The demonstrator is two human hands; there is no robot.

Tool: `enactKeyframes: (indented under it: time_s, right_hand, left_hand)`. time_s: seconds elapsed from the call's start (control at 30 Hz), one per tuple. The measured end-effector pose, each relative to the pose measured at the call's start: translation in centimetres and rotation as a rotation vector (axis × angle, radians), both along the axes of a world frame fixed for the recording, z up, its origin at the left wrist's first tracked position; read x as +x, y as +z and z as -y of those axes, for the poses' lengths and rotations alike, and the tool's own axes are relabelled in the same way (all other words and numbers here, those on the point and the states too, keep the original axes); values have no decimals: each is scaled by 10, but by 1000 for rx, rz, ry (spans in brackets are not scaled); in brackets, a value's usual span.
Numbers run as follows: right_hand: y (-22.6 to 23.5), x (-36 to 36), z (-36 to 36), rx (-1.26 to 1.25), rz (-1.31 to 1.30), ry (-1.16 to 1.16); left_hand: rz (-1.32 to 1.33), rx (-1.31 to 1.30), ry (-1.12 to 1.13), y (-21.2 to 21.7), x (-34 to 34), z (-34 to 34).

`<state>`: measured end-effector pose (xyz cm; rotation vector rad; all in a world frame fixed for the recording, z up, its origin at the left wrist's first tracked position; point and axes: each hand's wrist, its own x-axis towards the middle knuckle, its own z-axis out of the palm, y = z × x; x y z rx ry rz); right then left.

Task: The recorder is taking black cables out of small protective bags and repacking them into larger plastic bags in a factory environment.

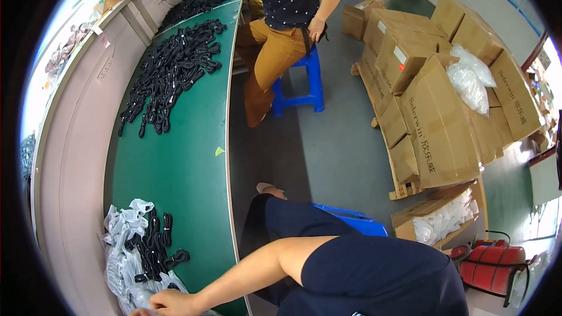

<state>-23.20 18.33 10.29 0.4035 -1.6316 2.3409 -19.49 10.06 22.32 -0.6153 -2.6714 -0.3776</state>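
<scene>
- At the lower edge of the view, one hand (170, 303) of the person reaches left across the body onto the green desk (187, 169); the bare forearm runs back to a dark blue sleeve. It looks like the left hand, fingers curled loosely over clear plastic, but whether it actually grips a bag I cannot tell. The other hand is out of view.
- Right under and beside that hand lies a heap of clear plastic bags (120, 246), crumpled, at the near left end of the desk.
- On top of the bags sit several coiled black cables (155, 246), bundled in short loops, just beyond the knuckles.
- The person's dark blue lap fills the lower middle, with a blue stool (351, 219) showing behind it.
- Further along the desk, a small yellow scrap (219, 151) lies near the desk's right edge.
- Beyond it spreads a large pile of black cables (172, 70), well apart from the near heap.
- At the far end a second person sits on a blue plastic stool (304, 82), in a dark spotted top and mustard trousers.
- To the right, stacked cardboard boxes (433, 105) stand on the grey floor, some holding white plastic bags; a red machine (492, 263) sits near the lower right.
</scene>
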Motion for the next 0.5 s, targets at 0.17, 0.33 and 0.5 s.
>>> enactKeyframes:
  time_s: [0.17,0.33,0.5]
  right_hand:
    - [39,1,1,97,-118,-28]
    - [38,4,-5,205,-179,-17]
    - [30,-9,-4,204,-152,-49]
  left_hand:
    - [-221,248,241,-16,0,36]
    - [-486,147,333,-31,9,9]
    - [-492,312,309,-49,0,3]
